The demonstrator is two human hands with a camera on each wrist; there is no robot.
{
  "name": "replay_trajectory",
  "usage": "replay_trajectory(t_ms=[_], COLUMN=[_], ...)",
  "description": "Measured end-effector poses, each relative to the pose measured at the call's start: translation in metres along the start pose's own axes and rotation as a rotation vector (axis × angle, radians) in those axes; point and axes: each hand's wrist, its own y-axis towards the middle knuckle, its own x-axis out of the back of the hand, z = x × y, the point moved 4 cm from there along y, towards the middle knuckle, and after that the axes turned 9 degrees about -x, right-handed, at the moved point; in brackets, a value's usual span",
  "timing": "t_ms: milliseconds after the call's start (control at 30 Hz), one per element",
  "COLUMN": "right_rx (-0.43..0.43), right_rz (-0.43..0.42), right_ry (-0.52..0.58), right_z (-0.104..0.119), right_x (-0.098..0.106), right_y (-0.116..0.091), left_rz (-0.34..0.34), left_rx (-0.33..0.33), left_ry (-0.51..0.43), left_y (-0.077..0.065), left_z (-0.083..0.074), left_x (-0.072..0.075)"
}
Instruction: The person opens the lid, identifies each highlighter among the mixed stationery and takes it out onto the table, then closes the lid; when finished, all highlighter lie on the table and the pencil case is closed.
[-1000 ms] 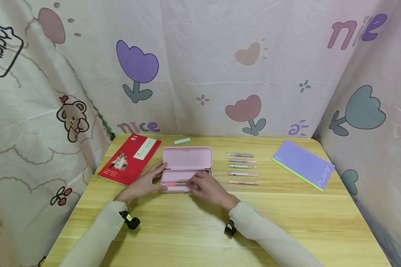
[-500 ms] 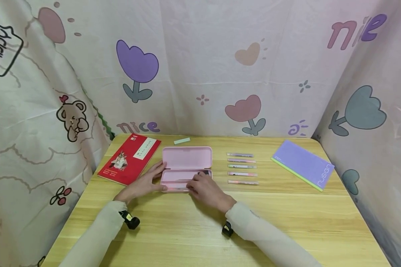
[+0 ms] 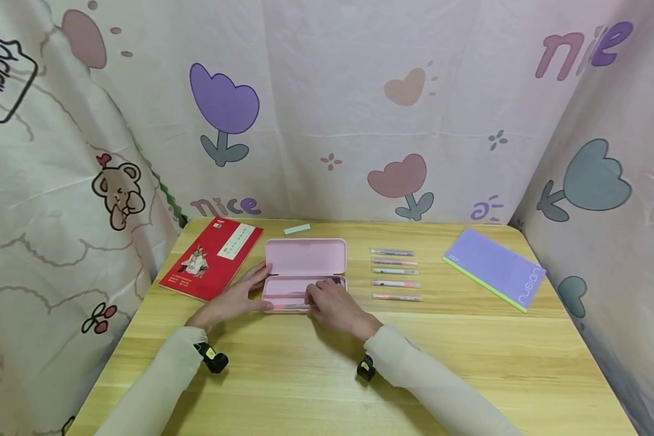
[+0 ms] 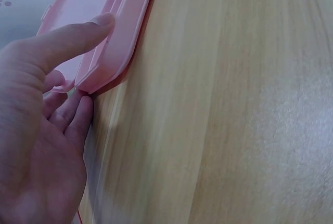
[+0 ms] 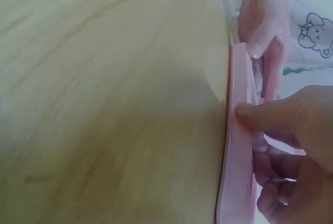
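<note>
A pink pencil case (image 3: 305, 257) lies with its lid folded back at the middle of the table. My left hand (image 3: 231, 306) grips its left end. In the left wrist view the thumb (image 4: 78, 37) lies over the front rim, with fingers by the end wall. My right hand (image 3: 335, 307) reaches into the right part of the case. Seen from the right wrist, its thumb (image 5: 255, 116) overlaps the front wall and its other fingers curl inside; whether they hold anything is hidden. An orange-pink pen (image 3: 290, 306) lies along the front inside, its right end covered by that hand.
Several slim pens (image 3: 395, 272) lie in a column right of the case. A red booklet (image 3: 209, 260) is at the left, a purple notebook (image 3: 493, 266) at the right. A small pale strip (image 3: 297, 230) lies behind the case. Printed curtains surround the table.
The pen under my right hand has gone down and forward to the case's front side. My right hand has shifted slightly with it. The left hand stays in place.
</note>
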Motion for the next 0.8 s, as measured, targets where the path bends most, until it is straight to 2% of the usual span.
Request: replay_trajectory(t_ms=[167,267,433,567,800], right_rx=[-0.057,-0.069,-0.072,-0.110,-0.208], right_rz=[0.027,0.006,-0.044,-0.078,-0.124], right_ry=[0.135,0.218,0.287,0.349,0.414], right_z=[-0.003,-0.007,-0.024,-0.045,-0.084], right_x=[0.001,0.006,0.016,0.028,0.052], right_y=[0.001,0.002,-0.003,-0.018,-0.056], left_rz=[0.000,-0.002,-0.010,-0.014,-0.017], left_rx=[-0.007,-0.012,-0.034,-0.048,-0.053], left_ry=[-0.006,-0.008,-0.006,0.001,0.015], left_y=[-0.002,-0.003,-0.001,-0.001,-0.001], left_z=[0.000,0.000,0.000,-0.003,-0.002], left_x=[0.001,0.001,0.000,0.000,0.000])
